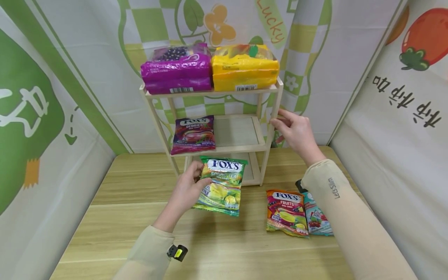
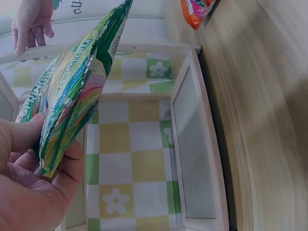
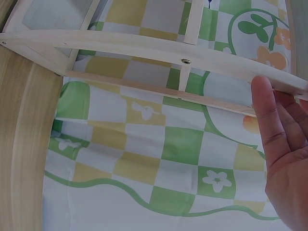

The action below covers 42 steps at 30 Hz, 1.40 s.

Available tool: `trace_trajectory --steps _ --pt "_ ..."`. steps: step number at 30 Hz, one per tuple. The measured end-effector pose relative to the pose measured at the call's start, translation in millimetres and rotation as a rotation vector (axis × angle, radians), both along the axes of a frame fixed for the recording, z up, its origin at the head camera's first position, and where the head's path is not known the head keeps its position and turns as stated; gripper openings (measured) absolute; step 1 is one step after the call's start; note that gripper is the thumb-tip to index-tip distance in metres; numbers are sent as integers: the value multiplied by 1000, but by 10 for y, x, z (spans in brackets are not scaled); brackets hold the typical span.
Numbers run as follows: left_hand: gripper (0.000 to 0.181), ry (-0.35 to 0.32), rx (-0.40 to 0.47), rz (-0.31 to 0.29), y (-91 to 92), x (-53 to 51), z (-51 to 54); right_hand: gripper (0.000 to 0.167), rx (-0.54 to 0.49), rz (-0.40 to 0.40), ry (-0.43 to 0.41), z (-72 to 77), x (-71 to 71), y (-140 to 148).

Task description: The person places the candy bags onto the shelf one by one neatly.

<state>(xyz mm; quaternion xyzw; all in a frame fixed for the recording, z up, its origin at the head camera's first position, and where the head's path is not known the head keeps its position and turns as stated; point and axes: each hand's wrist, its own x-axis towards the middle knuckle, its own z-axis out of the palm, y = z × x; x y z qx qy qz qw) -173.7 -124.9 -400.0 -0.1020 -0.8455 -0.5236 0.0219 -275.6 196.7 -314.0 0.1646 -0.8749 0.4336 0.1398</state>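
Note:
The left hand (image 1: 190,188) pinches the left edge of a green Fox's Spring Tea candy bag (image 1: 224,188), held in front of the lower part of a wooden three-tier rack (image 1: 241,149). In the left wrist view the thumb and curled fingers of the left hand (image 2: 36,178) grip one end of the green bag (image 2: 77,82). At the rack's right side, the right hand (image 1: 297,134) has its thumb and fingers at the upright post. The right wrist view shows the fingers of the right hand (image 3: 286,139) against the rack's post (image 3: 221,62).
Purple (image 1: 176,74) and yellow (image 1: 245,70) packages stand on the top tier. A Fox's Berries bag (image 1: 194,134) leans at the middle tier's left. On the wooden table (image 1: 115,217), a Fruits bag (image 1: 287,214) and a teal bag (image 1: 317,217) lie at the right, partly under the forearm.

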Motion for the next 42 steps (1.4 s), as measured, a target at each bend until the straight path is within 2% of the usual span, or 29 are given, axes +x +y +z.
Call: trace_trajectory --steps 18,31,42 --pt "26 23 101 46 98 -81 102 48 1 -11 -5 2 3 -3" --pt "27 -36 199 85 181 -156 158 49 2 -9 -7 3 7 -5" --pt "31 -56 273 120 246 -246 177 47 -4 1 -14 2 5 -5"
